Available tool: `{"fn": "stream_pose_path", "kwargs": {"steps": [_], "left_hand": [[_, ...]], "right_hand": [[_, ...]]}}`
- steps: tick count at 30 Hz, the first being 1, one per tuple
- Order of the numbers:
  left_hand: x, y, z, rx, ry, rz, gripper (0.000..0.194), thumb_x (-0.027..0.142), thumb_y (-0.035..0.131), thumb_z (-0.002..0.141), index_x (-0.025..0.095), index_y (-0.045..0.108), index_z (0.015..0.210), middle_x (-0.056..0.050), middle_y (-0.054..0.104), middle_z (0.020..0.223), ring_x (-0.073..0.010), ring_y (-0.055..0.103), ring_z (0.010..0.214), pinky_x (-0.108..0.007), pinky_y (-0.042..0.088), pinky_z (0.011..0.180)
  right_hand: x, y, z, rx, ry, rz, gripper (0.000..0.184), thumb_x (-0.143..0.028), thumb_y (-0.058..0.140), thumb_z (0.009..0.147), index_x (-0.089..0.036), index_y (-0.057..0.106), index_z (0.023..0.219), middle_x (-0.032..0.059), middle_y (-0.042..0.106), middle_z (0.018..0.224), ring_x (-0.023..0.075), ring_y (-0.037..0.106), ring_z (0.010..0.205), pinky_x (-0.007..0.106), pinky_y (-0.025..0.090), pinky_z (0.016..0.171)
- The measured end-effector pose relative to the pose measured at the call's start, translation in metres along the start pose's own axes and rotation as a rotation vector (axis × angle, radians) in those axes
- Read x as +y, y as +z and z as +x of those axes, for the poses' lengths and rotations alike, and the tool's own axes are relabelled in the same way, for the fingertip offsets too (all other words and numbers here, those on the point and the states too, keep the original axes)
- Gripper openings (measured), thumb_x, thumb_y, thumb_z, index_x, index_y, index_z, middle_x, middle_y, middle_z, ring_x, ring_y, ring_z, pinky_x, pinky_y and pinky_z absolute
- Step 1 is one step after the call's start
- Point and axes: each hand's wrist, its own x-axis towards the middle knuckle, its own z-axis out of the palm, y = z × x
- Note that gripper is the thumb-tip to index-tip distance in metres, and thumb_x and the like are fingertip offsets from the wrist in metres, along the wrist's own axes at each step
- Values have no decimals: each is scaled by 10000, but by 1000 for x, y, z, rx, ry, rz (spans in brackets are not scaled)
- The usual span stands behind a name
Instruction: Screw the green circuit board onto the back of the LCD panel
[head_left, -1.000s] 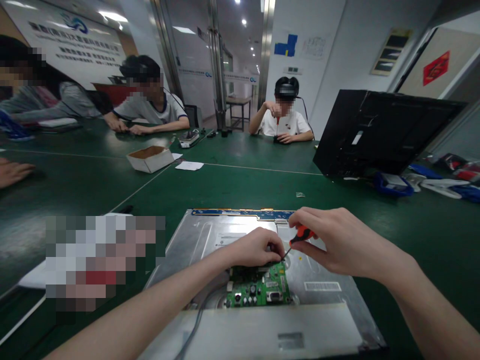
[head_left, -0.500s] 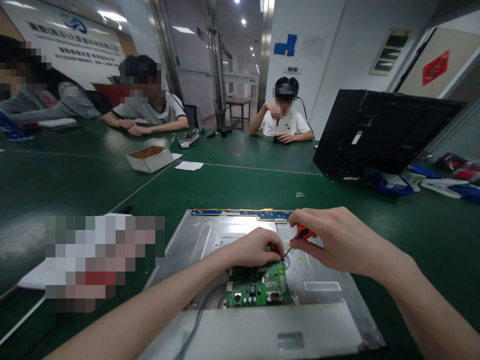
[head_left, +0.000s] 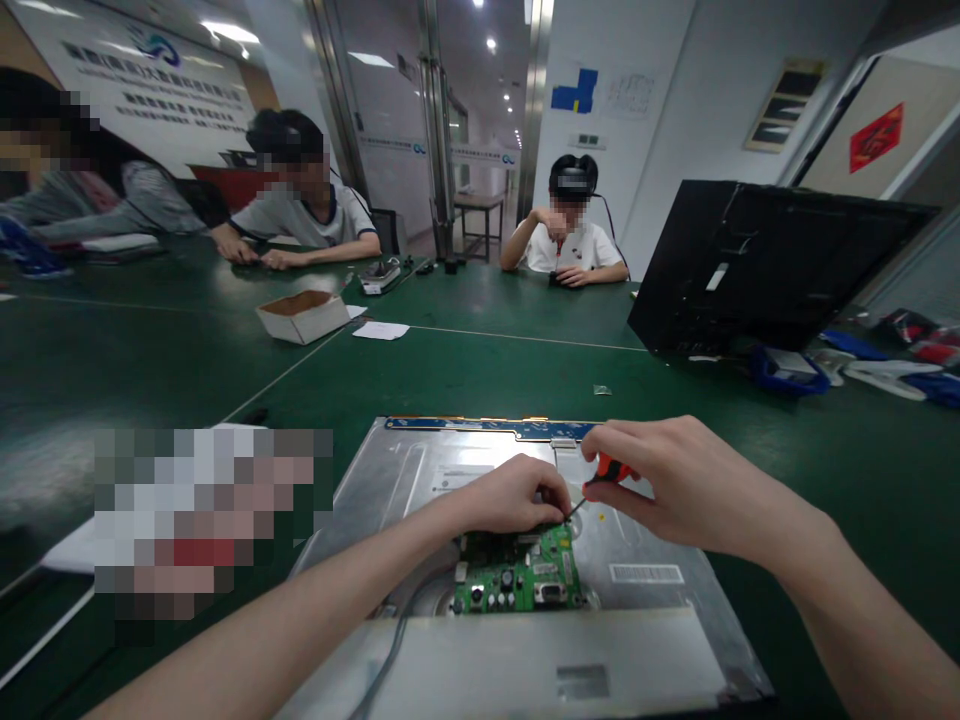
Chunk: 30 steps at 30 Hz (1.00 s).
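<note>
The right hand [head_left: 675, 485] is wrapped round one red-and-black screwdriver [head_left: 613, 467], thumb and fingers closed on its handle, leaning it over the middle of the metal panel [head_left: 411, 485]. The left hand [head_left: 517, 495] also sits above the panel, its thumb and forefinger drawn close together beside the screwdriver's tip; whether they pinch anything there cannot be told. Both fingertips and tip meet at a corner of the one green circuit board [head_left: 517, 578], which lies on the panel, a little nearer the wearer than its middle. One blue strip [head_left: 450, 425] runs along the panel's far edge, and one grey cable [head_left: 397, 645] crosses its near left part. Beyond the far edge, the green tabletop [head_left: 487, 375] stretches away, with one small clear packet [head_left: 602, 390] just past the panel and one open white box [head_left: 304, 318] farther off to its left. Past the panel's right edge more tabletop extends, and one large black housing [head_left: 772, 270] stands tilted well beyond it, far right.
</note>
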Motion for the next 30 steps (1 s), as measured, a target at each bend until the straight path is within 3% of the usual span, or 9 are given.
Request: {"fn": "stream_pose_path", "kwargs": {"steps": [6,9,14,17,22,30], "left_hand": [[2,0,0,-3,11,15,151,14,645,750,138,717,796,-4,696,752,-145,630,726,-205,442,668],[2,0,0,-3,10,8,149,11,647,749,128,715,810,-2,687,730,-141,621,703,-203,438,648],[2,-1,0,5,15,14,146,19,662,742,143,715,797,13,675,710,-133,609,679,-203,429,633],[1,-1,0,2,9,0,152,17,653,750,146,719,796,9,685,724,-133,619,686,-203,438,644],[-3,1,1,4,8,-14,158,15,652,753,142,725,813,-5,703,766,-140,638,719,-208,454,678],[0,-1,1,-3,6,-1,138,17,656,752,132,718,795,-2,686,734,-142,625,702,-208,440,652]], "right_hand": [[-5,-4,-3,-56,-33,50,131,-122,540,850,-215,546,942,-1,600,897,124,487,660,265,287,565],[-1,-1,-1,-42,-7,-2,42,-174,546,893,-215,540,884,-16,593,845,117,468,623,268,260,544],[2,-1,1,-44,27,-44,131,-311,554,930,-213,529,847,-23,597,784,123,489,613,273,244,533],[-1,-4,-1,-45,7,25,53,-241,559,901,-215,518,924,-13,600,871,130,506,672,269,280,561],[-1,-2,-2,-43,17,62,159,-119,553,835,-217,490,943,-20,596,870,126,496,657,264,285,562],[1,0,0,-9,46,15,105,-295,572,902,-228,491,901,-32,610,795,137,518,637,268,267,551]]}}
